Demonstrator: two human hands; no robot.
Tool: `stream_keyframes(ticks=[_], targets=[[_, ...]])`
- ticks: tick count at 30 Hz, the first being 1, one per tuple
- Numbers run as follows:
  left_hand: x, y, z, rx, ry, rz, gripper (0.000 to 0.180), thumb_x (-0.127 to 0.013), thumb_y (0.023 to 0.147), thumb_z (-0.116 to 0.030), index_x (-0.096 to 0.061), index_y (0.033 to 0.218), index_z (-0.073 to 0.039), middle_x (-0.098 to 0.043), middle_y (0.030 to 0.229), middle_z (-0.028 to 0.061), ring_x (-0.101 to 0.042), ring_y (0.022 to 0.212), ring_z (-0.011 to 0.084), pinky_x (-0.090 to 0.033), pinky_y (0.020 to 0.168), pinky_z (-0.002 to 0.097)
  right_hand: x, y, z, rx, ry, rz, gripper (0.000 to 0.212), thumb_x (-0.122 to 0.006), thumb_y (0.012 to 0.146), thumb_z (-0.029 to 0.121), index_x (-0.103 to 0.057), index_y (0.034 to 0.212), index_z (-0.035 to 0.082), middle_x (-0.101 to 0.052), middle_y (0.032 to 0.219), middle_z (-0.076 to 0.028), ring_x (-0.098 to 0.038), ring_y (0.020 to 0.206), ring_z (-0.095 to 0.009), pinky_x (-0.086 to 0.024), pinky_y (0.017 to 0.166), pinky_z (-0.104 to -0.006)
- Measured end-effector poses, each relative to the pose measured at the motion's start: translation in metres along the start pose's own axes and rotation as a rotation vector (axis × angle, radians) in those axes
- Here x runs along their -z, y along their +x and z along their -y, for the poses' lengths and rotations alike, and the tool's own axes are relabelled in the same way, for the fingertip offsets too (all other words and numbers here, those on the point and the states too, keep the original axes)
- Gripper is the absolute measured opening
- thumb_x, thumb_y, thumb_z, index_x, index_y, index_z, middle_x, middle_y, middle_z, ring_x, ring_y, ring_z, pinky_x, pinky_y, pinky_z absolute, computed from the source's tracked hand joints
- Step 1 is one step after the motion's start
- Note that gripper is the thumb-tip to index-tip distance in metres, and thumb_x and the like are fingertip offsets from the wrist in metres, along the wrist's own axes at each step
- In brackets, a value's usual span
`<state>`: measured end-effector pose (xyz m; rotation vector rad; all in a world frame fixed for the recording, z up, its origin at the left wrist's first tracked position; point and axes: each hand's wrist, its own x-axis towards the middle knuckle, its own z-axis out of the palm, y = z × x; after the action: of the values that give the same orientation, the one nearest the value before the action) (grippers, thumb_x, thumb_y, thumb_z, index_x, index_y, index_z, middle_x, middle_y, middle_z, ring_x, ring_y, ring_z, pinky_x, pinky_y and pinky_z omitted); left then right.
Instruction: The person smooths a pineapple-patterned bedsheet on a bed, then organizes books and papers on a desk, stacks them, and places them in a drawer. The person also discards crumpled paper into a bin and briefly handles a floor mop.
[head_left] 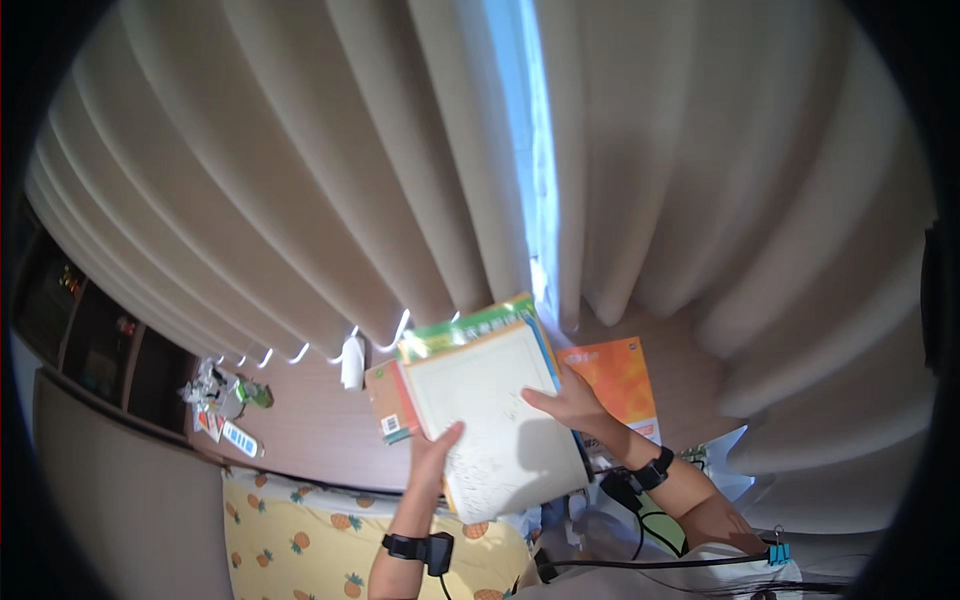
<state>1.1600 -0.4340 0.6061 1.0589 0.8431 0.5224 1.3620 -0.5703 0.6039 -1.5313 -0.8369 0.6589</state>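
Between both hands I hold a stack of books and papers, its top a white sheet (pixel 490 400) with handwriting on it. A green-edged book (pixel 450 337) sticks out beneath the sheet at the far side. My left hand (pixel 432 458) grips the stack's left edge, thumb on top of the sheet. On the right edge, my right hand (pixel 572 402) is closed the same way, its thumb also over the paper. The fingers under the stack are hidden. To the right of the stack lies an orange book (pixel 612 380). A brown book (pixel 388 402) with a label shows at the left, partly covered.
Long beige curtains (pixel 300 180) hang just beyond the wooden surface (pixel 310 420). A white cylinder (pixel 352 362), a white remote control (pixel 241 438) and crumpled plastic packaging (pixel 212 388) rest at the left. Nearer are pineapple-print bedding (pixel 290 545) and a black cable (pixel 650 563). Dark shelves (pixel 95 340) stand far left.
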Motion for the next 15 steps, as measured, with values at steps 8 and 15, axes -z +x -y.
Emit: stream_keyframes(ticks=[8,15], targets=[[-0.104,0.025,0.097,0.308,-0.066,0.3,0.043,-0.071,0.079,-0.014,-0.054,0.114,0.005,-0.064,0.102,0.0136,-0.064,0.087,0.0212,-0.053,0.071,0.0322,0.117,-0.066,-0.097,-0.354,-0.235,-0.226,0.048,-0.068,0.078,0.033,-0.06,0.11,-0.003,-0.066,0.1,-0.019,-0.065,0.093,-0.027,-0.049,0.08,-0.0349],[-0.13,0.048,0.205,-0.803,1.084,-0.047,0.037,-0.071,0.073,-0.012,-0.058,0.102,0.008,-0.065,0.082,0.0126,-0.062,0.071,0.0176,-0.05,0.065,0.0296,0.156,-0.091,-0.143,-0.499,-0.392,-0.381,0.048,-0.069,0.078,0.031,-0.06,0.105,-0.008,-0.064,0.098,-0.024,-0.063,0.095,-0.032,-0.048,0.083,-0.0367]])
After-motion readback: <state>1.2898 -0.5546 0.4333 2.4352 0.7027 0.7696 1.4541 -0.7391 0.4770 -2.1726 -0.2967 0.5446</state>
